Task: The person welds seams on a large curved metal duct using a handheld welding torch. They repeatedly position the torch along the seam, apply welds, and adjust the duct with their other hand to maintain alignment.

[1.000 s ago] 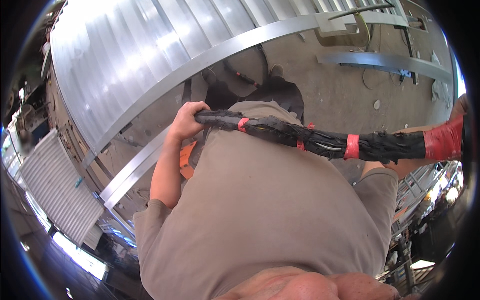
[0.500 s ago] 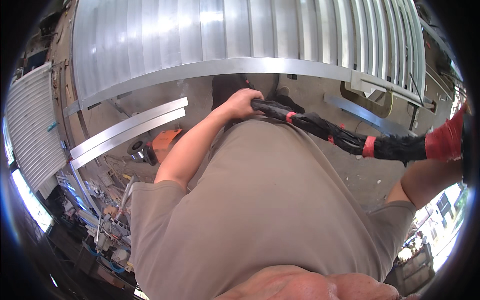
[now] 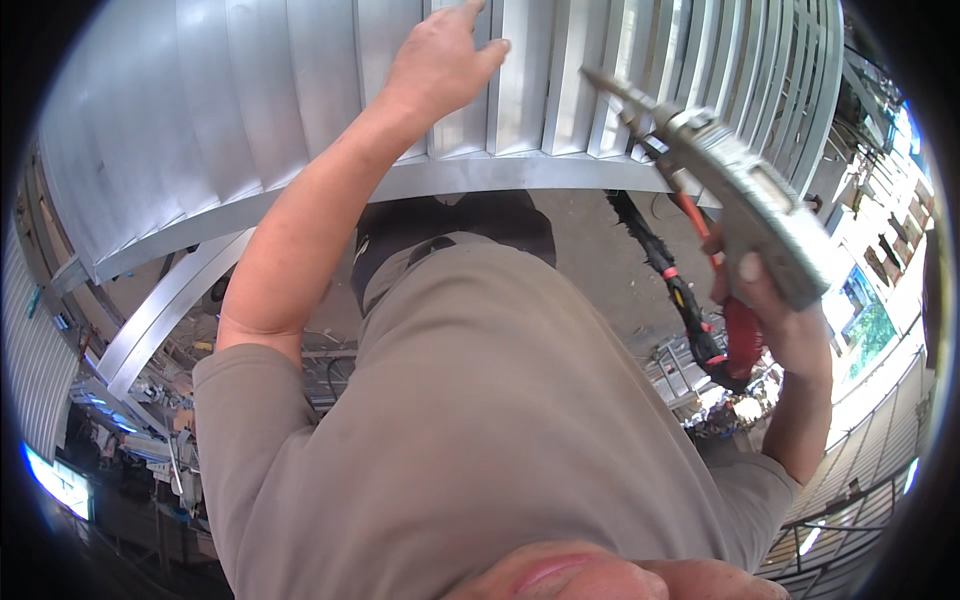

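My right hand [image 3: 765, 290] grips a grey metal welding gun [image 3: 755, 190], slightly blurred, with a long pointed nozzle aimed up and left over the slats. From its grip hangs a thick black cable [image 3: 650, 250] bound with red tape, looping down at my right side. My left hand [image 3: 440, 65] is stretched out over the large silvery slatted metal panel [image 3: 320, 80], fingers extended and holding nothing. Whether the fingertips touch the slats I cannot tell. The gun's tip sits to the right of my left hand, above the slats.
The panel's near rail [image 3: 540, 175] runs across in front of my waist. Pale metal bars [image 3: 165, 310] lie at the left, with a corrugated sheet [image 3: 30, 320] beyond. Tools and scrap [image 3: 165, 460] clutter the lower left.
My left hand has let go of the taped cable and reached forward over the panel. My right arm has swung inward, bringing the welding gun into view. My body is nearer the panel.
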A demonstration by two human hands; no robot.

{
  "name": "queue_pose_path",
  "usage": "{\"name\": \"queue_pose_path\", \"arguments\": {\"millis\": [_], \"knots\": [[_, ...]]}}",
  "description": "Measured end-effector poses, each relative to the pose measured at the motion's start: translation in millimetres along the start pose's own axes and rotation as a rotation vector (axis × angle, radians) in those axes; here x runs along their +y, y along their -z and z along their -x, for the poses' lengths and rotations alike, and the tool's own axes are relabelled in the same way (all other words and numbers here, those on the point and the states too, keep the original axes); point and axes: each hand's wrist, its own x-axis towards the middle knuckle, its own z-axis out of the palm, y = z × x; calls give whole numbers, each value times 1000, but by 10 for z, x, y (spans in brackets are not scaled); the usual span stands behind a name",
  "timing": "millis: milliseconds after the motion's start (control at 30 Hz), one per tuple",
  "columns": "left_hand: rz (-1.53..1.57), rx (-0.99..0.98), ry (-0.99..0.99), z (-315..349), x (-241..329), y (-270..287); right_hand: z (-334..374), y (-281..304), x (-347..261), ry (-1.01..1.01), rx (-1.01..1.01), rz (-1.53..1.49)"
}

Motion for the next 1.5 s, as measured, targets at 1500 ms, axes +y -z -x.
{"name": "queue_pose_path", "arguments": {"millis": [1500], "knots": [[-548, -306, 566, -501, 698, -424, -6, 105, 1301, 158, -82, -444]]}}
